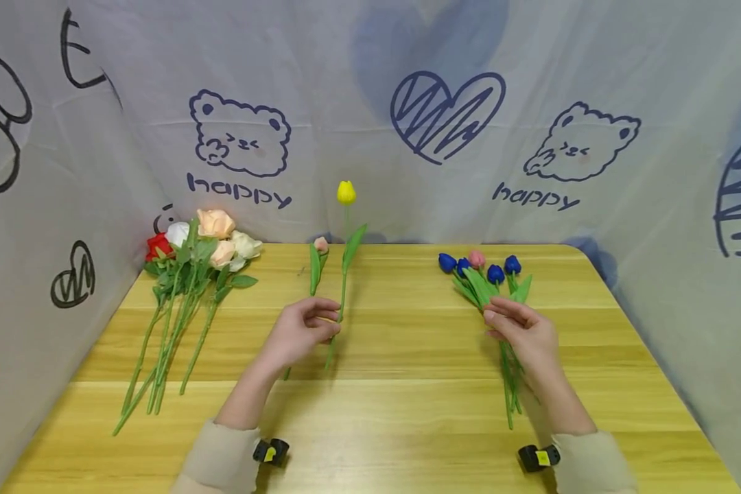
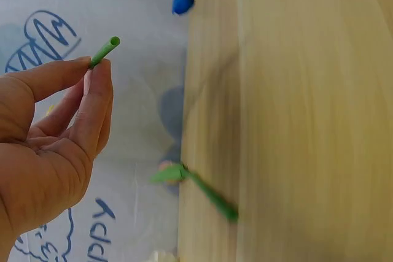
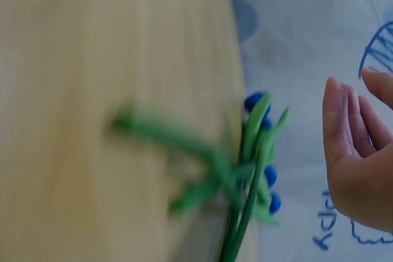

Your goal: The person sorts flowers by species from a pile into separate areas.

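My left hand [image 1: 299,333] pinches the green stem of a yellow tulip [image 1: 346,193], which stands upright above the table. In the left wrist view the stem's cut end [image 2: 109,47] pokes out between thumb and fingertips. Just left of it a pale pink tulip [image 1: 321,245] lies on the table, its stem partly hidden behind that hand. On the right, my right hand [image 1: 525,336] hovers over a bunch of several blue tulips [image 1: 496,274] and one pink tulip [image 1: 477,259]. Its fingers are loosely bent with nothing between them, as the right wrist view shows.
Roses in red, white and peach [image 1: 215,224] lie with long stems at the table's left side. The wooden table [image 1: 407,412] ends at a pale curtain [image 1: 358,123] printed with bears and hearts, which also hangs along both sides.
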`<state>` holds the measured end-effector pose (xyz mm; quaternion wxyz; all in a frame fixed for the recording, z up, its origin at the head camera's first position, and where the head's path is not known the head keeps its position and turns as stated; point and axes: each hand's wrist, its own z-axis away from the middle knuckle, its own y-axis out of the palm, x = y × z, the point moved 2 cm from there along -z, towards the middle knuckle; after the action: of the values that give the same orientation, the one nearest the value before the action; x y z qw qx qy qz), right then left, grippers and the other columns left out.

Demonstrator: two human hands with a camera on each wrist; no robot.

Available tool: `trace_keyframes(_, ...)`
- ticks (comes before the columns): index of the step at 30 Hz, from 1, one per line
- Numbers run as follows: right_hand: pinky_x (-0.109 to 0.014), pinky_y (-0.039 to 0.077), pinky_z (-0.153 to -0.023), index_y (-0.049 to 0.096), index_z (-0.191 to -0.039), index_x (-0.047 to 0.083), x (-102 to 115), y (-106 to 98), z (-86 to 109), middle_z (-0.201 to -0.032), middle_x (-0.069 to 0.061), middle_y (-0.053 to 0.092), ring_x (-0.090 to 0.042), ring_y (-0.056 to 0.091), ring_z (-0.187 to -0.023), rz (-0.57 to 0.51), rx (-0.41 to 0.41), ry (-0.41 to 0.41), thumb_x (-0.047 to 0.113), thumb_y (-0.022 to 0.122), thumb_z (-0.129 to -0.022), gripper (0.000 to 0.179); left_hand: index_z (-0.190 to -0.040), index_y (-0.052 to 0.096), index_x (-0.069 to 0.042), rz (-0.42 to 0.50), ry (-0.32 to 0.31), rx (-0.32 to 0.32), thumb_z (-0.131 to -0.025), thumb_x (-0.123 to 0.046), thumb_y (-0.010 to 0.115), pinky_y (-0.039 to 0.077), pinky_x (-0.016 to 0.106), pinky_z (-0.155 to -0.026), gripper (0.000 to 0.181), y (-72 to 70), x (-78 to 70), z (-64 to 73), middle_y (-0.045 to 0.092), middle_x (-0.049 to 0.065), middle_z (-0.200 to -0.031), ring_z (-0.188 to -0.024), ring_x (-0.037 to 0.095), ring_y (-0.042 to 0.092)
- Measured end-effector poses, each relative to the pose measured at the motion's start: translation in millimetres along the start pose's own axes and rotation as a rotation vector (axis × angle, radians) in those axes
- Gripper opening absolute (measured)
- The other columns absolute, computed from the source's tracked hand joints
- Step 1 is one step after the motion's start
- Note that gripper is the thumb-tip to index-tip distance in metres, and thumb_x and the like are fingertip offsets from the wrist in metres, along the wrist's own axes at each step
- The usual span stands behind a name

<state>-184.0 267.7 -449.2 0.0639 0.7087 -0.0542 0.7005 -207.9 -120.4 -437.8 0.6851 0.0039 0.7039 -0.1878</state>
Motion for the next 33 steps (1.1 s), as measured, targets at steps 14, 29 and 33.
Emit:
trace_keyframes(14, -0.029, 0.064, -0.079, 0.056, -0.142, -0.009, -11, -63, -1.6, -0.103, 0.011, 0.075, -0.007, 0.074, -0.093, 0.256, -0.002, 0.1, 0.016, 0.074, -0.099, 0.053, -0.13, 0.064, 0.008, -0.257, -0.119, 0.035, -0.098, 0.001, 0.065, 0.062, 0.036, -0.074, 0.033, -49.2, 24.9, 1.1, 0.069, 0.018, -0.11, -0.091, 0.026, 0.069)
trace_keyframes(29, -0.028, 0.063, -0.076, 0.061, -0.137, -0.008, -21, -65, -6.2, -0.129, -0.025, 0.068, -0.012, 0.072, -0.092, 0.581, 0.178, 0.12, 0.017, 0.073, -0.099, 0.047, -0.118, 0.07, 0.006, -0.304, -0.175, 0.036, -0.098, 0.001, 0.068, 0.064, 0.035, -0.071, 0.02, -45.7, 40.2, -8.7, 0.071, 0.014, -0.101, -0.084, 0.02, 0.069)
trace_keyframes(33, -0.027, 0.063, -0.074, 0.066, -0.132, -0.007, -20, -61, -5.6, -0.123, -0.022, 0.071, -0.014, 0.071, -0.09, 0.628, 0.182, 0.108, 0.018, 0.076, -0.097, 0.044, -0.117, 0.071, 0.005, -0.287, -0.182, 0.044, -0.098, 0.001, 0.068, 0.064, 0.035, -0.07, 0.019, -43.0, 42.2, -9.7, 0.071, 0.014, -0.101, -0.084, 0.02, 0.07)
